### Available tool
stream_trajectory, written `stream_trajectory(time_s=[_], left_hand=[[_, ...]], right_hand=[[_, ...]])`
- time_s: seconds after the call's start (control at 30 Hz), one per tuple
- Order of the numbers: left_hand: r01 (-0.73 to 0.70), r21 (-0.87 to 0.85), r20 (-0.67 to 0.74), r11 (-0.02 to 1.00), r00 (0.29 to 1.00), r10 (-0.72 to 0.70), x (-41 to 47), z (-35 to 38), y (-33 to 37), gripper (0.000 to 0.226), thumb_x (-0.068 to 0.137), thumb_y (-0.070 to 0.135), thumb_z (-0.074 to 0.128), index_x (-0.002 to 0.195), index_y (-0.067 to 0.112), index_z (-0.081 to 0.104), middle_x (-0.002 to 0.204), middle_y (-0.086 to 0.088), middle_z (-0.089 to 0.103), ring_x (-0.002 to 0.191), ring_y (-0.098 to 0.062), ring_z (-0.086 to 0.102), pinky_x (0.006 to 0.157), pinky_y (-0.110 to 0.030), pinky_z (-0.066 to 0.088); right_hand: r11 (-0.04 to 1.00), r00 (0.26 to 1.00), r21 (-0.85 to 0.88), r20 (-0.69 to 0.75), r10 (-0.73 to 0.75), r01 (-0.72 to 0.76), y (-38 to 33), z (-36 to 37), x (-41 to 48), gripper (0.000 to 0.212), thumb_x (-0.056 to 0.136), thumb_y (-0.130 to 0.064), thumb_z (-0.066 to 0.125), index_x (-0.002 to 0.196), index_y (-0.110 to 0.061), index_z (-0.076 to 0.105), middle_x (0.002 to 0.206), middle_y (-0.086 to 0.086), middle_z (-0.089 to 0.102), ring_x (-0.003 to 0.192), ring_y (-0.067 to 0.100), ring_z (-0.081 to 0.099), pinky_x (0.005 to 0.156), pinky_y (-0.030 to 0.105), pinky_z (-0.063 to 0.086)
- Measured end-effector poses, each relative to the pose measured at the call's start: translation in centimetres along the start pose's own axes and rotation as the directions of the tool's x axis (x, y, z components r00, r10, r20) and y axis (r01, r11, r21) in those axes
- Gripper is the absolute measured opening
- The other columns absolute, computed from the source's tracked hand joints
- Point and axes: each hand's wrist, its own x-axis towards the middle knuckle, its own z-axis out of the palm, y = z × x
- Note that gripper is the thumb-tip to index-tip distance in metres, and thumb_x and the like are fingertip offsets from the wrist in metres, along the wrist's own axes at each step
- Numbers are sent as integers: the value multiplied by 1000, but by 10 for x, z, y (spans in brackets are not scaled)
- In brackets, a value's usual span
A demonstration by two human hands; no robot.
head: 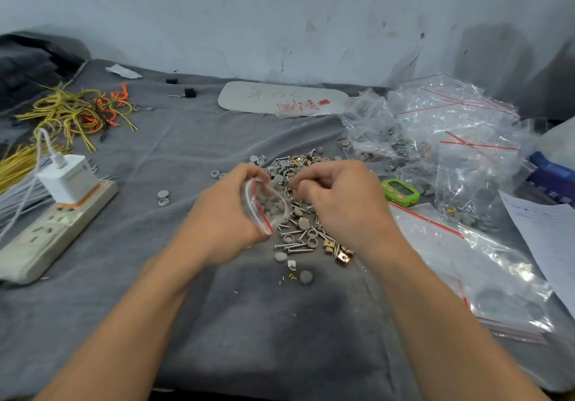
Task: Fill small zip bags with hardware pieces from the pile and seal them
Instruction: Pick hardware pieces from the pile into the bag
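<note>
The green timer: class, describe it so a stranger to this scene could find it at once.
Start at the hardware pile in the middle of the grey cloth. Just right of it, behind the right hand, lies the green timer. It is the only bright green thing there, with pink buttons and a small screen.

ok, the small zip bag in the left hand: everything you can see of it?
The small zip bag is clear thin plastic with a red stripe along its zip edge. Its mouth is open and turned toward the right hand. Grey round caps show through it, filling part of it. The left hand grips it from the left side, holding it tilted just above the hardware pile on the grey cloth. The right hand's fingertips are pinched near the mouth; what they hold cannot be told.
</note>
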Motion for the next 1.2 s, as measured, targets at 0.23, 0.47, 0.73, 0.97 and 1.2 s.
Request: stream_trajectory(time_s=[0.23,0.47,0.73,0.97,1.2], left_hand=[[-17,-193,-101,981,995,-3,0,-11,-12,64,52,34,78,111,43,56,102,13,73,88,-12,70,75,-44,60],[0,-139,-84,990,996,-12,-1,-7,-8,65,47,45,71,109,47,52,102,16,73,79,-15,68,75,-46,58],[28,-33,-30,999,999,-29,-4,-6,0,69,48,46,74,112,46,48,100,22,72,89,-7,67,74,-28,52],[9,35,3,999,1000,-10,-11,-3,6,67,49,46,72,111,47,46,90,24,67,85,-3,63,69,-20,48],[-59,-20,52,998,997,60,-14,-1,12,71,45,52,64,114,43,46,91,35,64,84,3,62,67,-11,44]], right_hand=[[874,918,-486,351,186,9,14,-1,-9,27,88,-16,68,83,-39,81,86,-12,75,87,12,69,82,21,51],[793,908,-608,344,239,22,13,17,-18,25,82,-14,74,104,-26,75,101,2,73,98,28,69,81,35,57],[812,932,-579,331,149,76,21,16,-26,12,90,-24,70,100,-30,75,98,0,73,98,28,68,79,33,49],[987,999,-159,52,11,-2,2,8,-8,19,91,-24,65,75,-33,70,70,-10,72,64,6,65,61,23,51],[985,976,-112,186,-112,134,-21,17,-10,24,80,-11,76,90,-31,83,82,-11,76,78,4,69,73,13,52]])
